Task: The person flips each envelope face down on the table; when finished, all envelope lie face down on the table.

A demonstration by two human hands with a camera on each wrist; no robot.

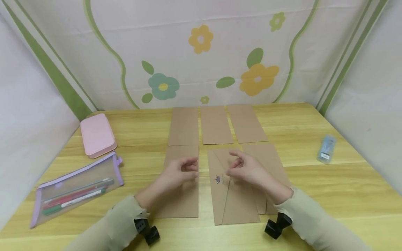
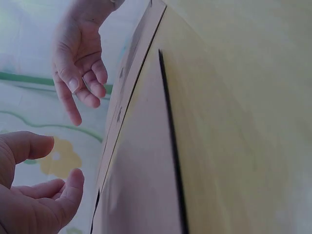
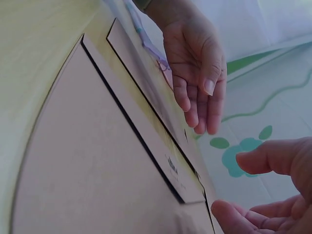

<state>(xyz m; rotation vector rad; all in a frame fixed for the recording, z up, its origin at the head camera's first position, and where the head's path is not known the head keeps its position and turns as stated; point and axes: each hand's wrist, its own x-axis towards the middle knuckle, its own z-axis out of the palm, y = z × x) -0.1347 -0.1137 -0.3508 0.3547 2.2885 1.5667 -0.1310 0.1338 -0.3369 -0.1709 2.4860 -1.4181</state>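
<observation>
Several brown kraft envelopes lie on the wooden table. My left hand (image 1: pixel 182 170) hovers over the front-left envelope (image 1: pixel 179 205), its fingers loosely bent and nothing between them. Above the front-middle envelope (image 1: pixel 240 209), which shows its flap seams and a small dark crown print, hangs my right hand (image 1: pixel 246 169), thumb and fingers apart and holding nothing. Partly under that one is another envelope (image 1: pixel 267 157) on the right. In the left wrist view, a gap shows between the left thumb and fingers; the right wrist view shows the right hand (image 3: pixel 273 190) likewise bare.
Three envelopes form a back row, including the middle one (image 1: pixel 216 125). On the left are a pink case (image 1: pixel 98 134) and a mesh pencil pouch (image 1: pixel 78 174) with pens inside. A small translucent blue object (image 1: pixel 327 148) lies at right. A flowered curtain (image 1: pixel 176 42) stands behind.
</observation>
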